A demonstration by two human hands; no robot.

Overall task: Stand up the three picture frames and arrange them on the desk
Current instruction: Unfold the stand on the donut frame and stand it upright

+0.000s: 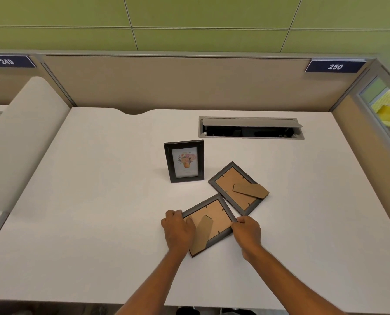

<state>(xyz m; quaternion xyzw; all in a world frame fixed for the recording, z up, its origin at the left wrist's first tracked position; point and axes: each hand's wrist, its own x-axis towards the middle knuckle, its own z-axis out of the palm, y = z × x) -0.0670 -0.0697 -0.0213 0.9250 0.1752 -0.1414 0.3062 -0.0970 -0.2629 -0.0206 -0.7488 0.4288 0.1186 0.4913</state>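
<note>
One dark picture frame with a flower print stands upright near the middle of the white desk. Two more dark frames lie face down, brown backs up. The far one rests to the right with its cardboard stand folded out sideways. The near one lies in front of me. My left hand grips its left edge and my right hand grips its right corner. Its stand points toward me.
An open cable hatch is set into the desk at the back right. Beige partition walls close off the back and right side. A rounded divider borders the left. The desk's front edge runs near my forearms.
</note>
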